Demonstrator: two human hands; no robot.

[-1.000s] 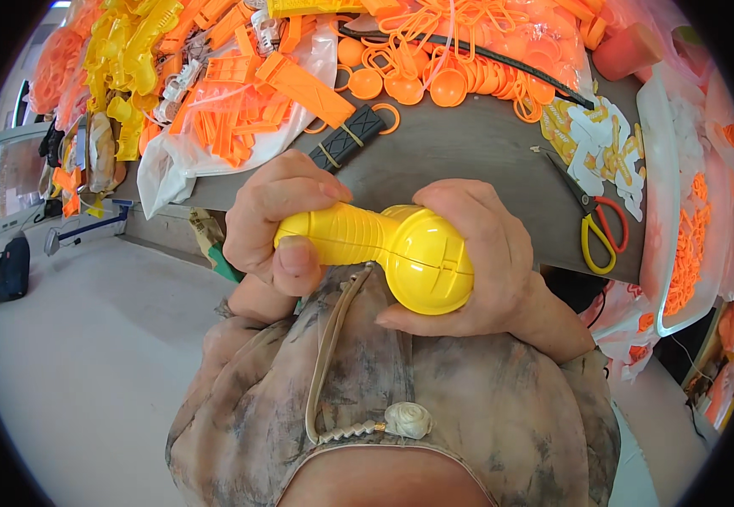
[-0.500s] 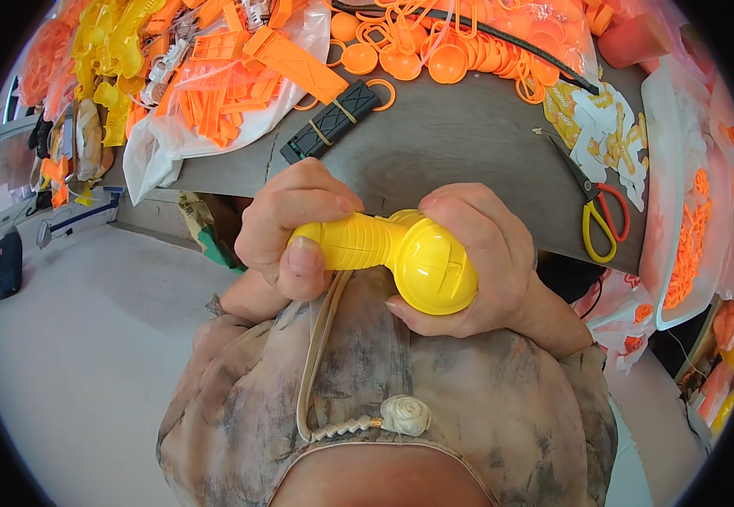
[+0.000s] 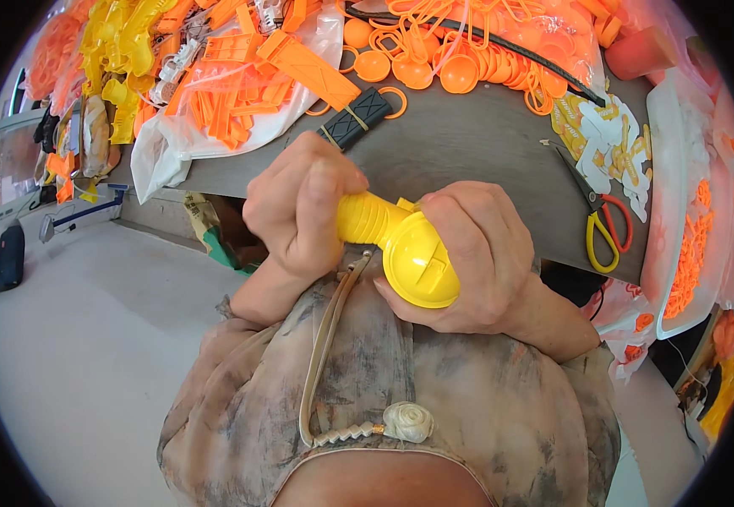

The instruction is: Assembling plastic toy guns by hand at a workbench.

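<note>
Between my hands, above my lap and close to the table's front edge, is a yellow plastic casing (image 3: pixel 413 258) with a ribbed handle and a domed round end. My left hand (image 3: pixel 299 203) is wrapped in a fist round the handle's left end, which it hides. My right hand (image 3: pixel 492 258) grips the domed end from the right, its thumb below and fingers over the top. The casing tilts, with the handle up to the left and the dome lower right. A slotted raised mark shows on the dome.
On the grey table (image 3: pixel 460 135) lie a black rubber-banded bundle (image 3: pixel 357 118), scissors (image 3: pixel 595 211) with red and yellow handles, and a pile of stickers (image 3: pixel 608 139). Orange parts (image 3: pixel 244 101), orange scoops (image 3: pixel 460 72) and yellow parts (image 3: pixel 117 51) fill the back. A clear bin (image 3: pixel 656 237) stands right.
My left hand has turned and closed into a fist further along the handle. The handle now slopes more steeply, and the dome has shifted slightly left in my right hand's grip.
</note>
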